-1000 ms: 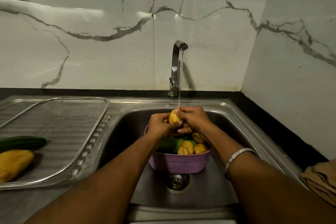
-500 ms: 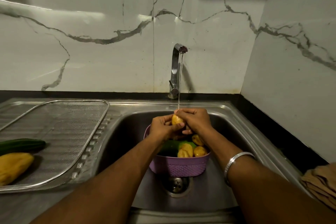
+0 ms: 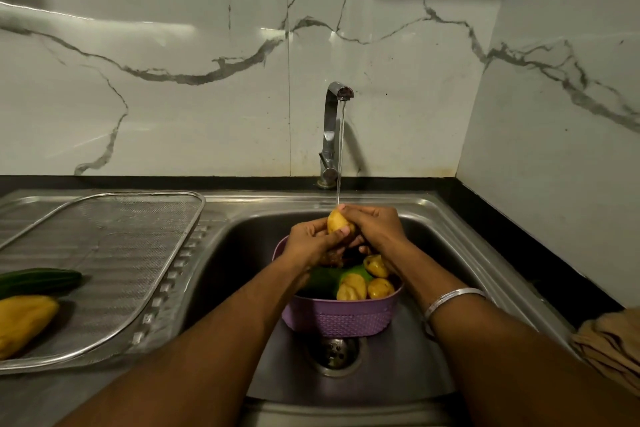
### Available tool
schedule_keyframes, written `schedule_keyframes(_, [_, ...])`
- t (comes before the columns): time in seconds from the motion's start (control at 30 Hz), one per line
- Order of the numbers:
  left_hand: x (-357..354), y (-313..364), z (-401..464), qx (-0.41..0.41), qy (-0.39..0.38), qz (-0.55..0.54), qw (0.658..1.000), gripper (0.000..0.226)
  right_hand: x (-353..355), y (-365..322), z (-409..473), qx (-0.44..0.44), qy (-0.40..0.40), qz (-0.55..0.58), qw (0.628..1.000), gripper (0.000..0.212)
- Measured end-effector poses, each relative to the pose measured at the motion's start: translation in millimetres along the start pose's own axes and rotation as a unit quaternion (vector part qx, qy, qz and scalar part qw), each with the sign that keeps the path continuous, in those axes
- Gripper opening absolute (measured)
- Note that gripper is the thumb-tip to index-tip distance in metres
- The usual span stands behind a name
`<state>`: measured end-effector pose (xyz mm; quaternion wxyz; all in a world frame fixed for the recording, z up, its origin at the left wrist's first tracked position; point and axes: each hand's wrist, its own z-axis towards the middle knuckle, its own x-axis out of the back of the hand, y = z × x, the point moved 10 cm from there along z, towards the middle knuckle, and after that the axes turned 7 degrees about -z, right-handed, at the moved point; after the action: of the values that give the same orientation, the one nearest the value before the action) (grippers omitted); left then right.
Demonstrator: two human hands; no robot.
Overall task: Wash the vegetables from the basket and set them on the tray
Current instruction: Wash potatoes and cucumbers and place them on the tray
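You hold a yellow potato (image 3: 336, 221) under the thin stream from the tap (image 3: 333, 130), your left hand (image 3: 311, 246) and right hand (image 3: 375, 227) both curled around it. Directly below sits the purple basket (image 3: 341, 317) in the sink (image 3: 242, 253), with more potatoes (image 3: 351, 287) and a green vegetable (image 3: 323, 282) inside. To the left, the mesh tray (image 3: 114, 253) carries a cucumber (image 3: 40, 281) and a yellow vegetable (image 3: 22, 321), touching. A tan cloth (image 3: 613, 347) lies on the counter (image 3: 554, 274).
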<state>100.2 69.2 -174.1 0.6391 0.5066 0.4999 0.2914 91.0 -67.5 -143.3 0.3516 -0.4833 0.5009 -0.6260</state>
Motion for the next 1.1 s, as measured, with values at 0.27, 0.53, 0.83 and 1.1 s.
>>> schedule_keyframes(0.27, [11, -12, 8, 0.038, 0.006, 0.004, 0.999, 0.035, -10, 11, 8, -0.029, -0.038, -0.014, 0.999, 0.018])
schedule_keyframes(0.53, [-3, -3, 5, 0.004, -0.022, 0.023, 0.999, 0.039, -4, 7, 3, 0.008, 0.017, -0.047, 0.999, 0.014])
schedule_keyframes(0.83, [2, 5, 4, -0.026, 0.019, 0.025, 0.999, 0.038, -14, 4, 8, -0.023, -0.018, -0.023, 0.999, 0.017])
schedule_keyframes(1.1, [-16, -4, 6, -0.014, -0.047, 0.06, 0.997, 0.043, 9, 10, 11, 0.005, 0.084, -0.017, 0.996, 0.022])
